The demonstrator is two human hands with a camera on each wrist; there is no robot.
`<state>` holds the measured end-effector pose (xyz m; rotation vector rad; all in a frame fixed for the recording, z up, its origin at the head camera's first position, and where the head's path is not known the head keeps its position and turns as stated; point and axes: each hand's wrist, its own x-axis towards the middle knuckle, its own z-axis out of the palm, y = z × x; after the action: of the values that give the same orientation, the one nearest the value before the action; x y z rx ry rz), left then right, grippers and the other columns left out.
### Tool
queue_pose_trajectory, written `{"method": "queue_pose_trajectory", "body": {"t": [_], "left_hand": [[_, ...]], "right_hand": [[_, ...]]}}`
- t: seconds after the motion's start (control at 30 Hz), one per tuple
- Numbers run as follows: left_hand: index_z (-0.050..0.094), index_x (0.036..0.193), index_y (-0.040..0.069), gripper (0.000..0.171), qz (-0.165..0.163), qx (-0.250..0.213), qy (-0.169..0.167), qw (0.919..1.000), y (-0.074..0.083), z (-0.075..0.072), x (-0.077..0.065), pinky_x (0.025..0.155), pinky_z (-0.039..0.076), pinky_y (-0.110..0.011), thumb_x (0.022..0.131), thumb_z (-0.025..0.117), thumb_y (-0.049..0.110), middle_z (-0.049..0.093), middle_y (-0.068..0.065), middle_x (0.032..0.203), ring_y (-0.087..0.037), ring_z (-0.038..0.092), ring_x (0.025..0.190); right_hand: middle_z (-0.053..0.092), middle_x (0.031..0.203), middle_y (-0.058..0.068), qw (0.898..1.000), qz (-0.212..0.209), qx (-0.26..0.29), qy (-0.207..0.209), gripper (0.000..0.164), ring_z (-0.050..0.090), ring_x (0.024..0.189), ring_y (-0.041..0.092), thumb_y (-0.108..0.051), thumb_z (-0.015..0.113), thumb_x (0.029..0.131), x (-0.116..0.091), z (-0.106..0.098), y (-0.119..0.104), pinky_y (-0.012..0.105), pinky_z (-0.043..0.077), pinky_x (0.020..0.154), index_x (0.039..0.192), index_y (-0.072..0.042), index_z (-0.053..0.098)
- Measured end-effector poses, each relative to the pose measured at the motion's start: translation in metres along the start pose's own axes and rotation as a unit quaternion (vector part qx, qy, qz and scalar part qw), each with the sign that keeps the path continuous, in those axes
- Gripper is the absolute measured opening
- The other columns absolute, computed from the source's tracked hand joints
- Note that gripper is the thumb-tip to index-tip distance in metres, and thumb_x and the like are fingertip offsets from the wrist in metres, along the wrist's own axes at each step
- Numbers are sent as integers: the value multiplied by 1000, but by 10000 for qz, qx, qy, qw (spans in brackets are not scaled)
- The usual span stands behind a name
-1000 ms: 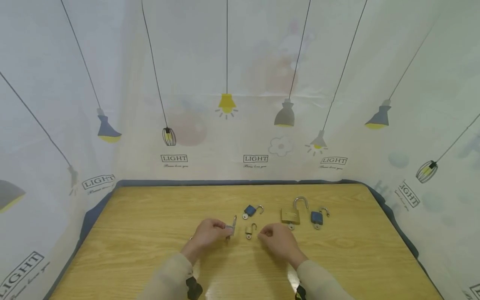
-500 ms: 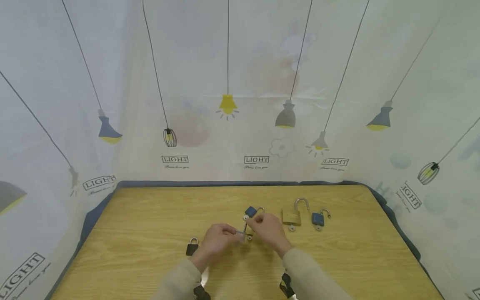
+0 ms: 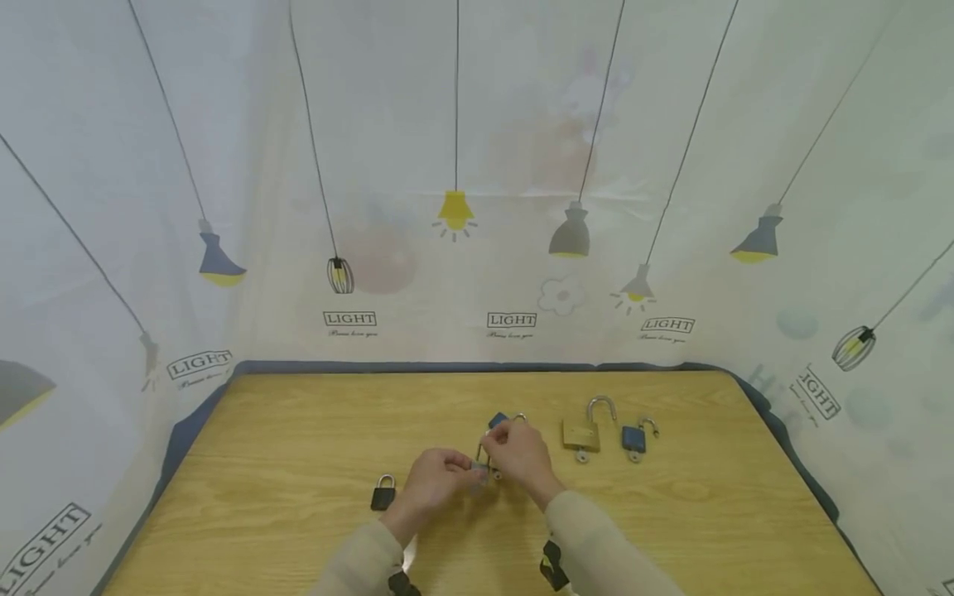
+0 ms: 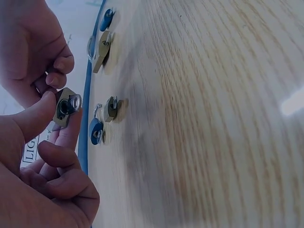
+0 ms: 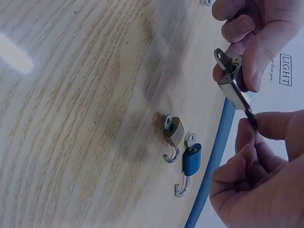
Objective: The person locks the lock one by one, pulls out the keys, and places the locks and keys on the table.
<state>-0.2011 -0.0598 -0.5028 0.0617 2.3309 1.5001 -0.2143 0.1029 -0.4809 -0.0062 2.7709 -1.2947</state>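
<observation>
My left hand [image 3: 432, 484] pinches the body of a silver padlock [image 5: 231, 92] between thumb and fingers, above the table. A key [image 5: 222, 59] sticks out of its keyhole end. With thumb and fingertips, my right hand [image 3: 522, 457] pinches the padlock's shackle; its fingers cover part of it, so I cannot tell whether the shackle is fully seated. Just beyond the hands lie a small brass padlock [image 5: 174, 132] and a blue padlock [image 5: 192, 160], both with keys in and shackles swung out. In the head view, the hands partly cover these two.
A black padlock [image 3: 383, 497] with its shackle down lies left of my left hand. Farther right lie a large brass padlock [image 3: 580, 435] and another blue padlock [image 3: 633, 439], both unlocked with keys in. The wooden table [image 3: 298, 430] ends at a printed curtain.
My right hand has moved left from beside the small brass padlock and taken hold of the silver padlock's shackle. My left hand has brought the padlock rightward, uncovering the black padlock.
</observation>
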Motion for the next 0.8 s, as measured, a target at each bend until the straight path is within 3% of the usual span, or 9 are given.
{"method": "queue_pose_trajectory", "body": {"t": [0.4,0.8], "left_hand": [[69,99,1,32,119,-394,-81,9991,-4,0,1,81,49,-38,84,75,30,75,-7,91,-16,64,89],[68,100,4,33,61,-520,-135,9985,-5,2,2,83,45,-38,85,73,33,70,-5,100,-19,59,97]], "right_hand": [[65,89,2,9991,-421,-38,-3,10,58,77,14,-19,62,95,1,0,0,29,46,65,95,-12,69],[64,90,1,9991,-411,-35,-113,4,56,79,14,-18,67,91,3,-4,3,27,45,64,90,-15,70]]}}
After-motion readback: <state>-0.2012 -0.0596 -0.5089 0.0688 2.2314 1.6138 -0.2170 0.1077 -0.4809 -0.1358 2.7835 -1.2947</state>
